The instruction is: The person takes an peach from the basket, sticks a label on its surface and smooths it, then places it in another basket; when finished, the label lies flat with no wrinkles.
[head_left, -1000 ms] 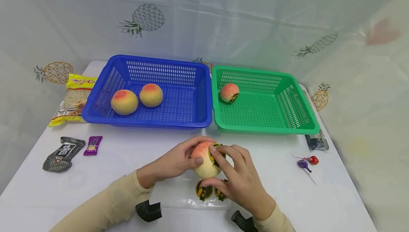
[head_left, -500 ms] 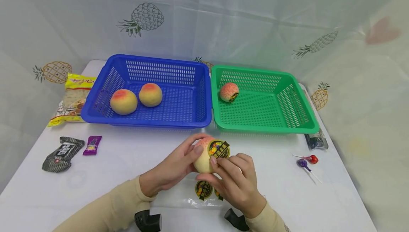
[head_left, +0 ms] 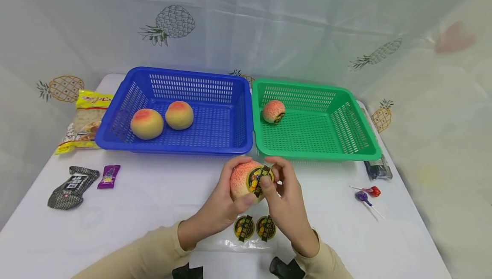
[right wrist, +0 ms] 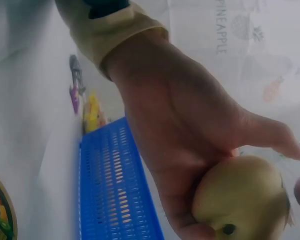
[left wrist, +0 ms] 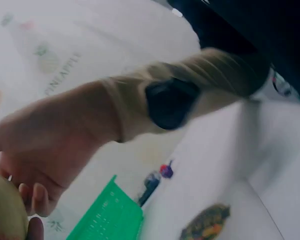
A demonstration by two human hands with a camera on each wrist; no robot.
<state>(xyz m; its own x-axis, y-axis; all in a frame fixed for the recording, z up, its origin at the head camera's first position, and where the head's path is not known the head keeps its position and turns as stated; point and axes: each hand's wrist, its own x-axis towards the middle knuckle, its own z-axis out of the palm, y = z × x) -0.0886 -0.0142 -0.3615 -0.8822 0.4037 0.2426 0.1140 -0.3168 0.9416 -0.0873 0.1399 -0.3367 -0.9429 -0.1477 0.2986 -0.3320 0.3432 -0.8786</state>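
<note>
My left hand (head_left: pixel 219 210) grips a speckled pink and cream peach (head_left: pixel 238 180) from its left side, over the middle of the table. A round black and gold fruit sticker (head_left: pixel 254 180) lies on the peach's right front. My right hand (head_left: pixel 286 202) is at the peach's right side, its thumb on the sticker and its fingers curled by the far edge. Below the hands lies a clear sheet (head_left: pixel 215 241) with two more stickers (head_left: pixel 244 228). The right wrist view shows the peach (right wrist: pixel 240 200) in the left palm, its dark stem spot facing down and the sticker's edge standing slightly off.
A blue basket (head_left: pixel 200 145) with two peaches (head_left: pixel 147 124) stands behind; beside it, a green basket (head_left: pixel 315 155) holds one stickered peach (head_left: pixel 273 111). Left are a yellow snack bag (head_left: pixel 86 121), a black packet (head_left: pixel 73 189) and a purple sweet (head_left: pixel 109 177); right, two lollipops (head_left: pixel 363 197).
The peach has been turned in my left hand, so the sticker's banner now slants more steeply. My right hand has shifted from beneath the sticker up to its right edge, thumb on it.
</note>
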